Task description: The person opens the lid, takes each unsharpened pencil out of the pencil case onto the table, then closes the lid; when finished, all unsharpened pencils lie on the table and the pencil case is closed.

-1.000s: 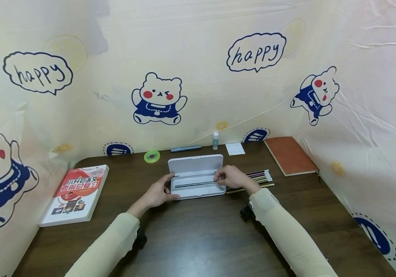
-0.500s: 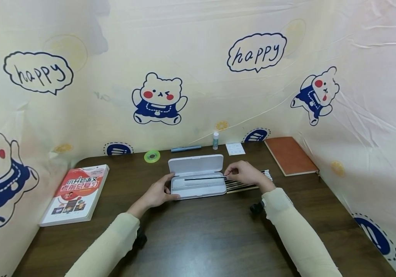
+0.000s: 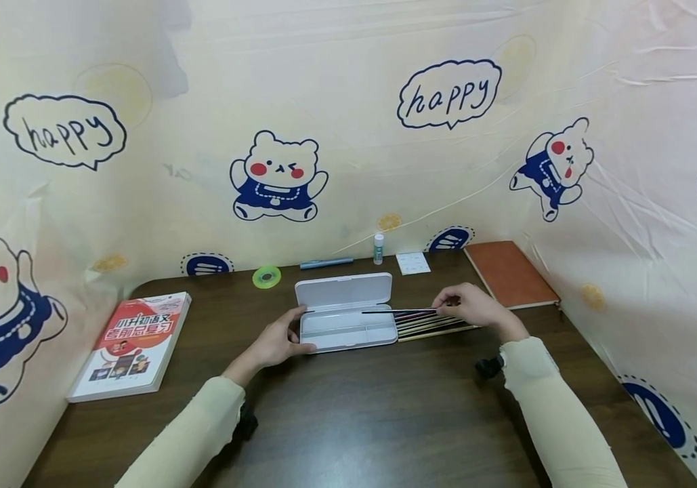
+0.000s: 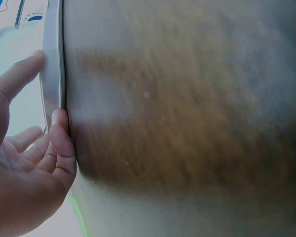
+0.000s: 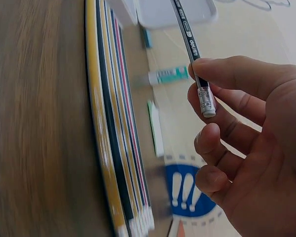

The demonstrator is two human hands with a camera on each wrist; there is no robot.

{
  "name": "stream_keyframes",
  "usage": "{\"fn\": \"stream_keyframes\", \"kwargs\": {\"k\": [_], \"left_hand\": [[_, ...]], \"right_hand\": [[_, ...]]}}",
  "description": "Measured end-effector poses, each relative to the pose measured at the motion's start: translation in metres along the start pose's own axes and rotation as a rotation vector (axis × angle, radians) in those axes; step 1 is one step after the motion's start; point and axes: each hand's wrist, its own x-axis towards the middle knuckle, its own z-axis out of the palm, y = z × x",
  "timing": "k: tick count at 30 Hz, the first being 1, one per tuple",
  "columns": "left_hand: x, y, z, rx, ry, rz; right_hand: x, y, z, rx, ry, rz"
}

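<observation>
An open white pencil case point(image 3: 345, 318) lies in the middle of the dark wooden desk point(image 3: 348, 413). My left hand point(image 3: 276, 342) rests against its left end, thumb and fingers on the case point(image 4: 53, 69). My right hand point(image 3: 473, 308) pinches a black pencil point(image 3: 399, 311) by its eraser end point(image 5: 205, 101) and holds it level, its tip over the case's right end. Below that hand lies a row of several pencils point(image 3: 427, 325), side by side on the desk point(image 5: 116, 123).
A red-covered book point(image 3: 131, 342) lies at the left. Along the back edge lie a green tape roll point(image 3: 267, 276), a blue pen point(image 3: 326, 261), a small glue stick point(image 3: 378, 248), a white note pad point(image 3: 414, 263) and a brown notebook point(image 3: 509, 273). Printed fabric walls enclose the desk.
My right hand has drawn the black pencil out of the case and moved right with it, over the row of pencils. My left hand has stayed at the case's left end.
</observation>
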Motion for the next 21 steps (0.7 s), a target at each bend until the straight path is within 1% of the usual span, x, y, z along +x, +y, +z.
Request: {"fn": "stream_keyframes", "kwargs": {"k": [5, 9, 16, 21], "left_hand": [[-0.001, 0.000, 0.000, -0.002, -0.001, -0.003], [-0.002, 0.001, 0.000, -0.004, -0.004, -0.006], [-0.001, 0.002, 0.000, 0.007, -0.009, -0.009], [0.000, 0.002, 0.000, 0.012, -0.009, -0.016]], "right_hand": [[-0.016, 0.012, -0.010, 0.004, 0.002, 0.053], [-0.028, 0.025, -0.014, -0.010, 0.004, 0.073], [-0.044, 0.040, -0.013, 0.019, -0.005, 0.079], [-0.050, 0.049, -0.010, 0.010, -0.029, 0.091]]}}
